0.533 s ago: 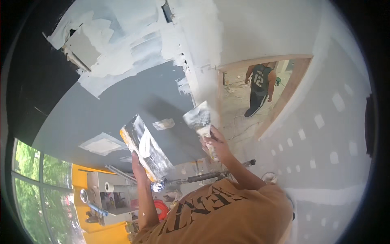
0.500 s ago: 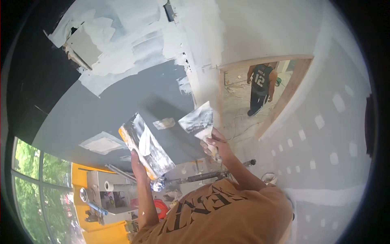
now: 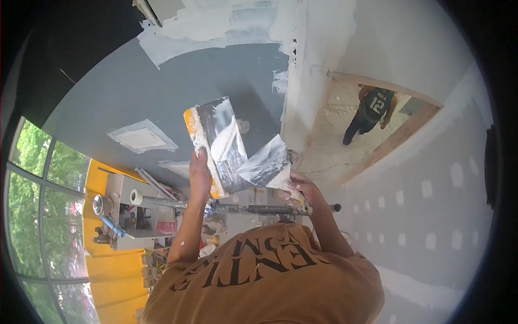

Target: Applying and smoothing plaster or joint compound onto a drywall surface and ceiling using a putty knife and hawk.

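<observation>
My left hand (image 3: 199,175) is closed around the orange-and-white back edge of a wide skimming blade (image 3: 231,167), which is held tilted with its metal face up. A streak of white joint compound (image 3: 225,143) lies on that face. In my right hand (image 3: 306,189) is a putty knife (image 3: 268,164), its broad metal blade smeared with compound. The tip of the putty knife overlaps the lower right side of the skimming blade; whether they touch, I cannot tell. The handle is mostly hidden by my fingers.
Ahead is a grey wall (image 3: 178,86) with white patches of compound. To the right, a person (image 3: 376,105) shows beyond a wood-framed opening (image 3: 391,154). A dark pole (image 3: 259,209) lies crosswise below my hands. A cluttered shelf unit (image 3: 121,189) and windows (image 3: 43,194) are at left.
My two hands have come closer together, bringing the putty knife to the skimming blade. The view has shifted downward, and the person beyond the opening has moved.
</observation>
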Tool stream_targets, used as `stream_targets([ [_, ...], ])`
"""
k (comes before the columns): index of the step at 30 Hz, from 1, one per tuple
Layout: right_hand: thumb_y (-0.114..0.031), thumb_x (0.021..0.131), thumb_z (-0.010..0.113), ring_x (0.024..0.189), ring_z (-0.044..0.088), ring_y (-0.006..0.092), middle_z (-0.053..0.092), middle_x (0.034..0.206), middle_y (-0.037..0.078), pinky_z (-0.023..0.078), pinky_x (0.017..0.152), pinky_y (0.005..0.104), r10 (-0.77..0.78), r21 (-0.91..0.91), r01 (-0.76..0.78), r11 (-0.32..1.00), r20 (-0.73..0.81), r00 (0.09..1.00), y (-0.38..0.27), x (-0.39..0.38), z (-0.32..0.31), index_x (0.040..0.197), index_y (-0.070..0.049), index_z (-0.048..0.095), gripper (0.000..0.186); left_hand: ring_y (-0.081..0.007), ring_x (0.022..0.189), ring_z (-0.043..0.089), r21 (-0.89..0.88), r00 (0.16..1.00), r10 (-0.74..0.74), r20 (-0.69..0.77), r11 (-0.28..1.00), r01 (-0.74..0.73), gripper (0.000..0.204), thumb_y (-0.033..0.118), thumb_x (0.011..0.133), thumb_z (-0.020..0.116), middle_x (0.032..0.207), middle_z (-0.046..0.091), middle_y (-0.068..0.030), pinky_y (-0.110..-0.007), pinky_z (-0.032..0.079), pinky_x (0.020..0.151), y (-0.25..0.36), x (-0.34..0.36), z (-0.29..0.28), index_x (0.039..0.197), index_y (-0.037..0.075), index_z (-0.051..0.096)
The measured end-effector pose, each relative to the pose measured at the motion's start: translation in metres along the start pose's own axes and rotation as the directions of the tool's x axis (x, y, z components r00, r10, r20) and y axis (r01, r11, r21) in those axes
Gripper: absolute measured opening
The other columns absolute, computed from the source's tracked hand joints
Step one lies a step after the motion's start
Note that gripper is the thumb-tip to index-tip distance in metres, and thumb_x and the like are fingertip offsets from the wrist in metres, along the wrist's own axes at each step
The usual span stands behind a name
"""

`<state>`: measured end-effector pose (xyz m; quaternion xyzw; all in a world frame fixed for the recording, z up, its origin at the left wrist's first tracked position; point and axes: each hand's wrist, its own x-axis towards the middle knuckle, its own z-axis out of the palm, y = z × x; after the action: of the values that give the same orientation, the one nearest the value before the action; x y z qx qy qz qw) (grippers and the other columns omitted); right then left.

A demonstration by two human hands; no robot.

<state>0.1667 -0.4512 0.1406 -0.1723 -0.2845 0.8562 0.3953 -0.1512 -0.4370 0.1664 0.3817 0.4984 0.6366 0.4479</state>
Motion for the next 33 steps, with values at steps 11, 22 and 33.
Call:
stream_targets([
  [11,-0.01,0.096,0.054,0.053,0.049,0.0119,0.059,0.079,0.011,0.039,0.048,0.0244,-0.272,0.073,0.266,0.961,0.088,0.958,-0.035,0.0,0.004,0.133,0.003,0.051,0.039,-0.0229,0.125,0.056,-0.008,0.986,-0.132,0.102,0.991,0.134,0.052,0.033,0.11,0.041,0.138,0.056,-0.0146,-0.035,0.042,0.108,-0.002,-0.02,-0.009,0.144,-0.006,0.046],
  [22,-0.002,0.092,0.058,0.113,0.055,0.0338,0.053,0.123,0.025,0.046,0.097,0.0405,-0.866,-0.755,0.427,0.497,-0.403,0.296,-0.122,0.203,-0.058,0.15,0.005,0.037,0.062,-0.0261,0.123,0.058,-0.065,0.982,-0.181,0.059,0.981,0.184,0.06,0.046,0.108,0.041,0.14,0.057,-0.012,-0.04,0.046,0.105,-0.008,-0.04,-0.029,0.149,0.002,0.043],
  [33,-0.004,0.094,0.058,0.144,0.011,0.0626,0.003,0.145,0.058,0.013,0.122,0.0526,-0.922,-0.866,0.351,0.356,-0.387,-0.017,-0.146,0.297,-0.006,0.155,0.012,0.005,0.083,-0.0283,0.122,0.058,-0.18,0.957,-0.29,-0.032,0.943,0.28,0.066,0.052,0.106,0.044,0.141,0.056,-0.0124,-0.041,0.047,0.103,-0.011,-0.085,-0.059,0.15,0.003,0.043],
])
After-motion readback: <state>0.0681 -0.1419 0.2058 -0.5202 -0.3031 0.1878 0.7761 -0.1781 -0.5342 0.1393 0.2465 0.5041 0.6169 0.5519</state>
